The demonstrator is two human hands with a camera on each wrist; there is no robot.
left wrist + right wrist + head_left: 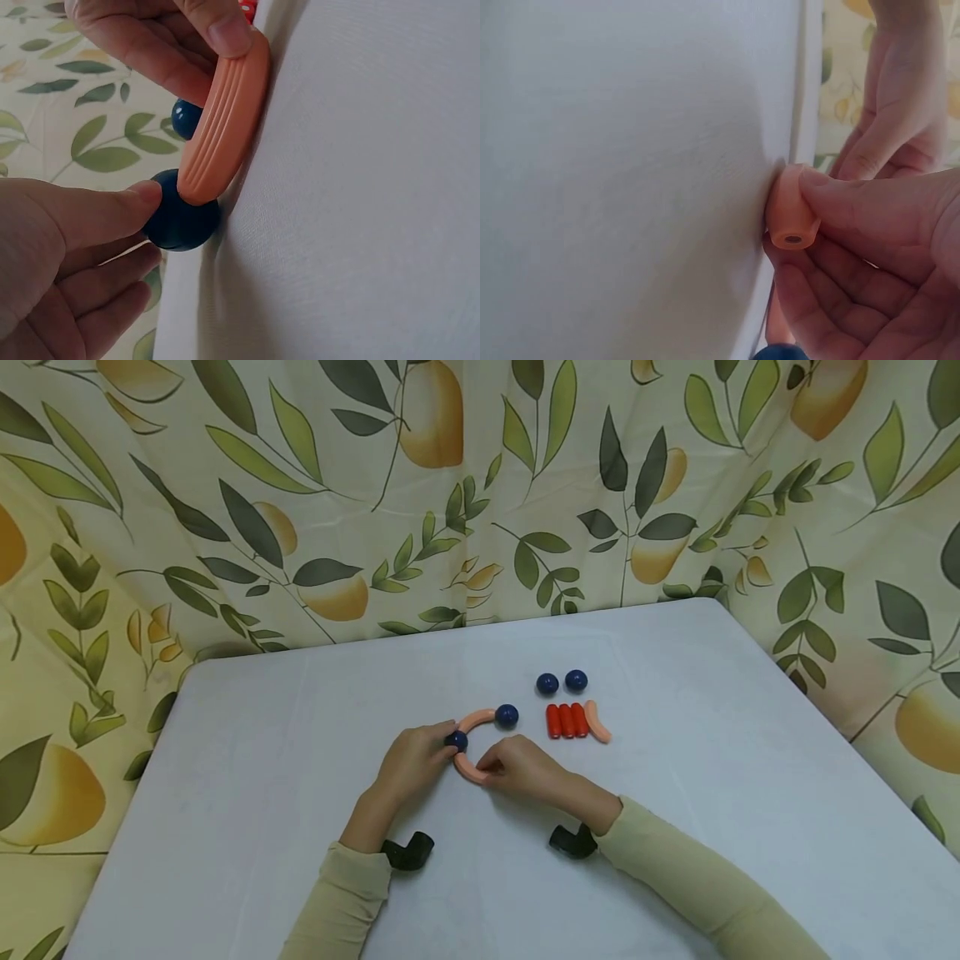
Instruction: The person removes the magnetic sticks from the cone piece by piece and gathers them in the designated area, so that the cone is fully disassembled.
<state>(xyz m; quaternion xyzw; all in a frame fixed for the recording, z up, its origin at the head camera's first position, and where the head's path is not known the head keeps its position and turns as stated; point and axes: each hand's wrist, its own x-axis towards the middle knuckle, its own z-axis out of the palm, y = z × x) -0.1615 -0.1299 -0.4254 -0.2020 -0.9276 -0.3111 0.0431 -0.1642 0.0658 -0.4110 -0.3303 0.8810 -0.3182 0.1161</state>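
My left hand (pixel 411 764) pinches a dark blue ball (pixel 456 741) between thumb and fingers. Two curved peach rods meet at this ball: an upper rod (pixel 477 718) that runs to another blue ball (pixel 507 717), and a lower rod (pixel 467 768). The thumb and fingers of my right hand (pixel 525 766) grip the lower rod near its free end. In the left wrist view this rod (pixel 225 127) shows grooves along its side, and its tip touches the held ball (pixel 181 217). A small round inset marks the free end (pixel 793 238) in the right wrist view.
Behind the right hand, two blue balls (pixel 562 682) lie above three straight red rods (pixel 567 721) and one more curved peach rod (pixel 597 722). A white cloth (pixel 300 710) covers the table. Black devices (pixel 408 852) sit at both wrists. A leaf-patterned curtain (pixel 480 527) hangs behind.
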